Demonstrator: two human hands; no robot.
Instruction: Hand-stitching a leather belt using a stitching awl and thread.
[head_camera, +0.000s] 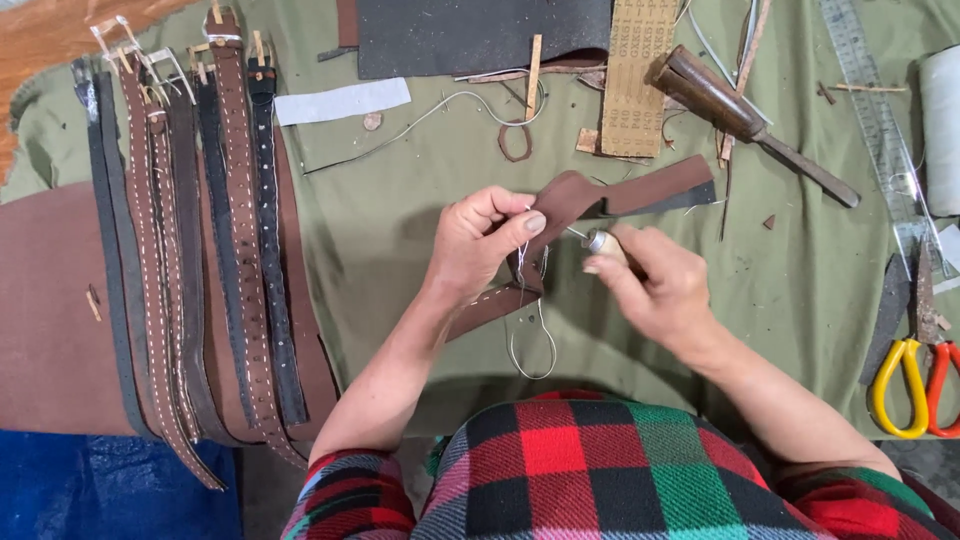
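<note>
My left hand (480, 245) pinches a folded brown leather strap (580, 198) near its bend, thumb on top. The strap runs right across the green cloth (400, 230) and its stitched end drops down-left under my wrist. My right hand (655, 280) grips a wooden-handled awl (602, 243), its metal tip pointing left into the strap at my left thumb. A white thread (530, 345) hangs from the strap in a loop toward my body.
Several finished leather belts (200, 250) with buckles lie in a row at left on a brown leather sheet (50, 310). A dark leather sheet (480, 35), a wooden-handled tool (745, 120), a clear ruler (880, 130) and yellow and red scissors (915, 385) lie around.
</note>
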